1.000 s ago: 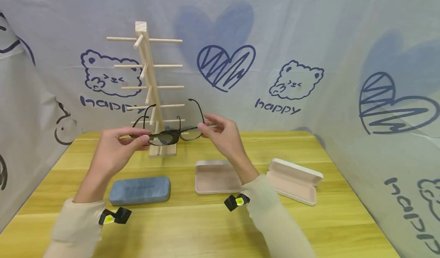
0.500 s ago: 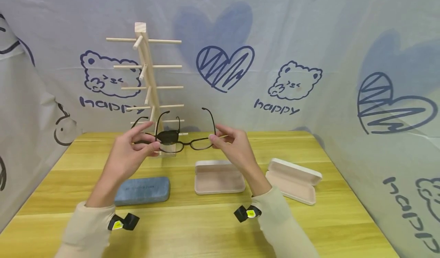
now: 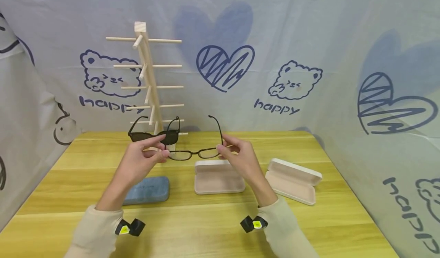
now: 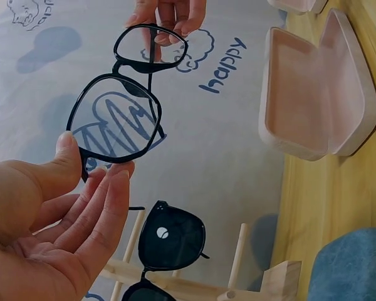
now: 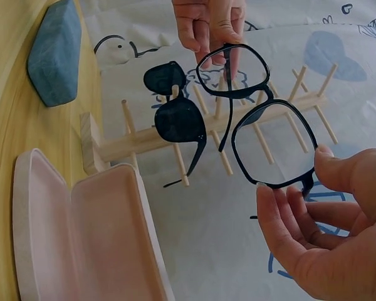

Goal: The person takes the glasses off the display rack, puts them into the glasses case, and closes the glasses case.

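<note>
Black-framed clear eyeglasses [image 3: 194,153] are held in the air between both hands, temples unfolded and pointing away. My left hand [image 3: 142,159] pinches the frame's left end between thumb and fingers. At the other end my right hand [image 3: 242,157] grips the hinge corner the same way. Just behind the left hand, dark sunglasses [image 3: 170,137] hang on a low peg of the wooden display stand [image 3: 151,71]. In the right wrist view the sunglasses [image 5: 179,120] sit apart from the eyeglasses [image 5: 274,143]. Below the eyeglasses, an open pale pink case [image 3: 220,181] lies on the table.
A closed blue glasses case [image 3: 149,190] lies at left, partly behind the left forearm. Another open pale case [image 3: 293,181] stands at right on the wooden table [image 3: 192,227]. Behind everything hangs a printed curtain [image 3: 227,29]. The stand's pegs stick out on several levels.
Both hands have carried the eyeglasses right and down, away from the stand. The sunglasses stay on their peg, now seen apart from the eyeglasses' lenses. Cases have not moved.
</note>
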`<state>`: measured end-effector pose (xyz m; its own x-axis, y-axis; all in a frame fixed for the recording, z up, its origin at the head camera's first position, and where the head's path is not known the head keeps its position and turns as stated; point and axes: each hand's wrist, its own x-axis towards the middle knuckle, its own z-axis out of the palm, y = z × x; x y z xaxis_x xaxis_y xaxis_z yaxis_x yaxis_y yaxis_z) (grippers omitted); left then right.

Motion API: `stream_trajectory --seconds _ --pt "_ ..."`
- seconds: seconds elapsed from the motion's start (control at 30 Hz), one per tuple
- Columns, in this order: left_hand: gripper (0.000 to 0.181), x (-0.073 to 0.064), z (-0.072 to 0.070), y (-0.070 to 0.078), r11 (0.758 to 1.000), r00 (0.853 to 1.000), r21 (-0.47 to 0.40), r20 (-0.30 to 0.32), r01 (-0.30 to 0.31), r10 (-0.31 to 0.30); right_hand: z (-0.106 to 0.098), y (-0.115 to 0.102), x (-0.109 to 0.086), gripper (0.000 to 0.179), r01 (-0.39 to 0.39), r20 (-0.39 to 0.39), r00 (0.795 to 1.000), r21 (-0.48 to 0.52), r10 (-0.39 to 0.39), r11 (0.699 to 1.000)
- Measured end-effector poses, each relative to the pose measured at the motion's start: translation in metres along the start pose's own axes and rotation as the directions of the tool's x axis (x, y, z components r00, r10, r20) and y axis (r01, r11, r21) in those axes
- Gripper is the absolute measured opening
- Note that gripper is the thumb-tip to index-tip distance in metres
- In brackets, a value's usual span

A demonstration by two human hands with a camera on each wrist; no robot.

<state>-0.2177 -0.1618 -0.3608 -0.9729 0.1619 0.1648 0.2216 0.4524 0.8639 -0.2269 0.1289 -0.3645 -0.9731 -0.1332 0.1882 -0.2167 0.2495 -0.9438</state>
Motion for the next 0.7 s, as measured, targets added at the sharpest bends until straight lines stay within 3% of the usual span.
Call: stream_trajectory --seconds 0.7 --pt "0.055 0.0027 0.0105 -0.0006 1.0 1.0 -0.024 0.019 -0.003 0.003 -0.0044 0.0087 -0.0042 0.036 0.113 0.009 0.994 -0.056 -0.112 0.992"
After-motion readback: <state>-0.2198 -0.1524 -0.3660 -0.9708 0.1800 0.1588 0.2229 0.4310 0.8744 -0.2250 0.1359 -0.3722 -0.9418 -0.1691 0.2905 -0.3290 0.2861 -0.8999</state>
